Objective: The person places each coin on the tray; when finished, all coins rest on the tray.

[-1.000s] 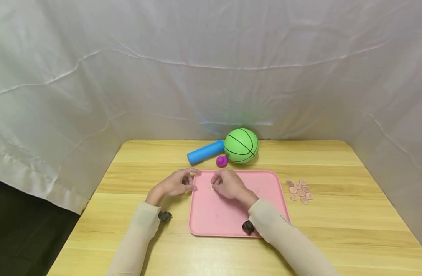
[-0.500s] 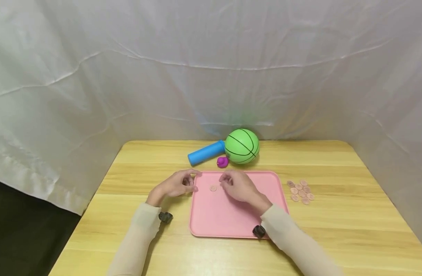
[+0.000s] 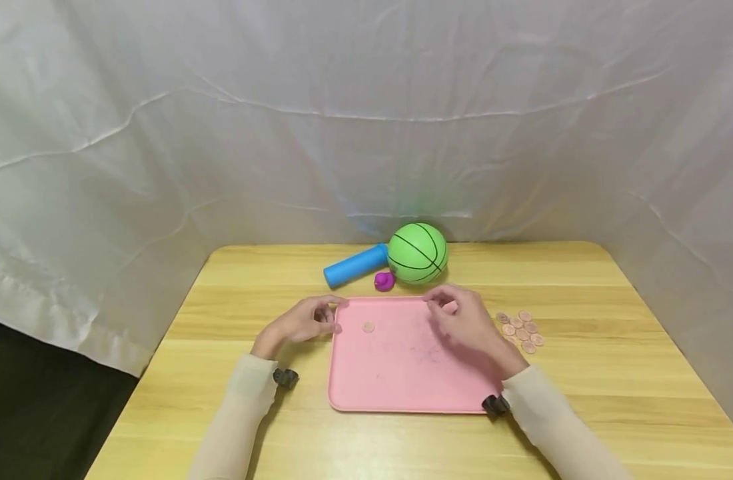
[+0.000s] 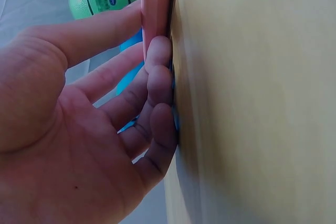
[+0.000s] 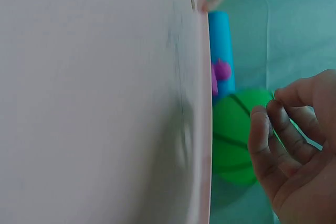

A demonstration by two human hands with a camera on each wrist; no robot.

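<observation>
Copper-toned round disc (image 3: 368, 327) lies flat in pink rectangular tray (image 3: 390, 373), near its far-left corner, near left hand (image 3: 302, 321), well apart from right hand (image 3: 467, 325) | left hand relaxed, fingertips touching tray's left rim | right hand empty, loosely bent, above tray's right part

The head camera looks forward and down from well back, the pink tray (image 3: 396, 387) toward 5 o'clock. The left-wrist camera sits close to the left hand (image 4: 86, 129), rolled, tabletop (image 4: 262, 103) at 3 o'clock. The right-wrist one, likewise rolled, has the right hand (image 5: 302, 174) near 4 o'clock. All share tray and green basketball (image 3: 417, 253).
</observation>
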